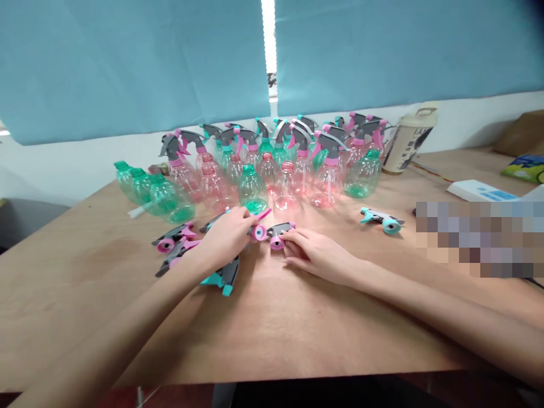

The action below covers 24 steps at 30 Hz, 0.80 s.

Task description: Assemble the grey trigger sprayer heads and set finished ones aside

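My left hand point(232, 235) is closed on a pink and grey spray trigger head point(259, 232), its round collar facing me. Just right of it, the fingers of my right hand point(312, 252) pinch another pink and grey spray head point(277, 242) low over the table. More loose spray heads lie around my left hand: pink and grey ones point(166, 245) to its left, and a teal and grey one point(229, 277) partly under the wrist. Beyond both hands stand open bottles without heads, among them a green bottle point(254, 190) and a clear pink bottle point(288, 190).
Several bottles with heads fitted, such as a pink one point(326, 178), crowd the back of the wooden table point(272, 328). Green bottles point(172, 198) lean at the left. A teal spray head point(385, 220), a cup point(410, 139) and a white device point(482, 191) are on the right.
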Tool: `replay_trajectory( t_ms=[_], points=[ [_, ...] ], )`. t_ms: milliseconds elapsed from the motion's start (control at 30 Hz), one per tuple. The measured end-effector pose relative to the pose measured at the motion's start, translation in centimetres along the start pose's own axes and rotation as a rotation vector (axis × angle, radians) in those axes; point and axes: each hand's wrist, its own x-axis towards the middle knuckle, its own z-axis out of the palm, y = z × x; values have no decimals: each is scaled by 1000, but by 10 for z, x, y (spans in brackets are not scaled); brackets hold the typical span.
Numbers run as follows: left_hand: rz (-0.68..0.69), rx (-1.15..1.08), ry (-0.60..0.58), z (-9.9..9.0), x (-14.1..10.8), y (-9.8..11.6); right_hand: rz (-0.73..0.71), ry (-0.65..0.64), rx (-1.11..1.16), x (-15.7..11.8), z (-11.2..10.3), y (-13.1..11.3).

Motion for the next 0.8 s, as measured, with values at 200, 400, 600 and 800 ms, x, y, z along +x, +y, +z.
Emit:
replay_trajectory(
  t_ms=[200, 400, 600, 800],
  points=[
    [1, -275, 303, -9, -24, 22, -7, -136, 279, 6, -6, -8],
    [-31, -354, 399, 4, -31, 48, 85, -184, 608, 15, -43, 5],
    [-22, -457, 392, 22, -28, 70, 287, -13, 707, -6, -61, 7],
    [-39, -495, 277, 27, -17, 85, 266, -44, 773, -20, -45, -10]
  ],
)
